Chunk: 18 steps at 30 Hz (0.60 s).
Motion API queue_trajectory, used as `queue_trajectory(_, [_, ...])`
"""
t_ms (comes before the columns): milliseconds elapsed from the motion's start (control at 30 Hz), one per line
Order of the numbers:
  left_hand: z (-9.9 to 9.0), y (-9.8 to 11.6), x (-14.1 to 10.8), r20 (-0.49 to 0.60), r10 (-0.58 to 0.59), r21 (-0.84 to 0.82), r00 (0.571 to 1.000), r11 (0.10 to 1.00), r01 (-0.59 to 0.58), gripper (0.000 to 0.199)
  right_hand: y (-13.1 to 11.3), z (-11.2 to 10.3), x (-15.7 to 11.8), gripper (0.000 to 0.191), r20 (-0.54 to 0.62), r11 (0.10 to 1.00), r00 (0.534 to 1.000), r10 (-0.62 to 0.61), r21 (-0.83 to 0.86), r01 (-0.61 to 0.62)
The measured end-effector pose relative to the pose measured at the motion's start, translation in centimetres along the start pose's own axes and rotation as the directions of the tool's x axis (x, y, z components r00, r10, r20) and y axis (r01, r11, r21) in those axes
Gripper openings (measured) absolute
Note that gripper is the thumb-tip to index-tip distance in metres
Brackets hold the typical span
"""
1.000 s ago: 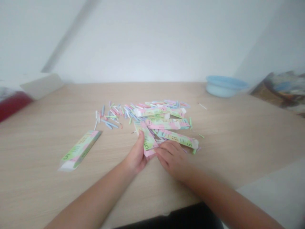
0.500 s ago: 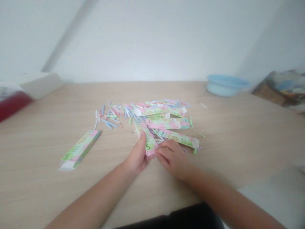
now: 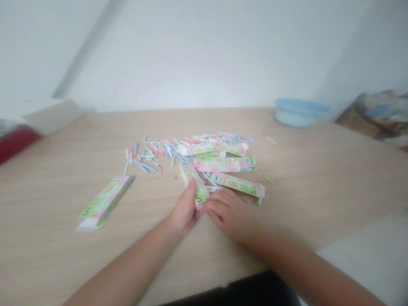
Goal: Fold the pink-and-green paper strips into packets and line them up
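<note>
My left hand [image 3: 186, 208] grips a long, narrow pink-and-green cardboard box [image 3: 195, 183] marked with a 5, its thumb lying on the top face. At the box's near end, the fingers of my right hand [image 3: 228, 214] are bent and pressed against the end flap. Several similar boxes lie just beyond, among them one box [image 3: 237, 184] right above my right hand. Under and behind them spreads a pile of small pastel sticks [image 3: 153, 148], which look like capped pens or refills. Another box [image 3: 105, 199] lies apart on the left, its near end flap open.
A light blue basin [image 3: 301, 112] stands at the back right of the wooden table [image 3: 153, 263]. At the left edge are a white box [image 3: 52, 114] and a dark red object [image 3: 19, 142]. Blurred clutter [image 3: 379, 117] sits at the far right.
The fingers of my right hand have shifted slightly to the left along the box's near end. My left hand keeps its hold on the box. The view has moved a little.
</note>
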<state>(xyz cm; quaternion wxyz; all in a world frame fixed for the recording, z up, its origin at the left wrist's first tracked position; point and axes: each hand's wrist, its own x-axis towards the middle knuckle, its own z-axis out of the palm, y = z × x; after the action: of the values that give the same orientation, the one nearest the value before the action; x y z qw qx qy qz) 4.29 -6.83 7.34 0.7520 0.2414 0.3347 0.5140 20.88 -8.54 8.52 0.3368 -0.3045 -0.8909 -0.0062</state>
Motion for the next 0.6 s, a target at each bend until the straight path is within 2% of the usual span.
queue_trajectory(100, [0.1,-0.1,-0.2,0.003,0.025,0.065,1.0,0.998,-0.025,0.062,0.0,0.1,0.1,0.003,-0.063,0.978,0.983,0.171,0.128,-0.162])
queue_trajectory(200, [0.3,-0.1,-0.4,-0.013,0.027,0.105,1.0,0.994,-0.025,0.067,0.4,0.4,0.1,0.015,-0.047,0.951,0.971,0.236,0.217,-0.221])
queue_trajectory(367, [0.4,0.1,-0.8,-0.008,0.015,0.117,1.0,0.993,-0.014,0.062,1.0,0.3,0.2,0.009,0.029,0.944,0.973,0.228,0.237,-0.228])
queue_trajectory(467, [0.3,0.5,-0.8,0.003,-0.024,0.071,1.0,0.997,0.023,0.061,1.1,-0.1,0.2,0.014,0.057,0.964,0.985,0.163,0.202,-0.172])
queue_trajectory(600, [0.2,0.9,-0.7,0.035,-0.069,0.011,0.997,0.998,0.068,0.071,1.1,-0.5,0.1,0.023,0.112,0.974,0.988,0.105,0.191,-0.125])
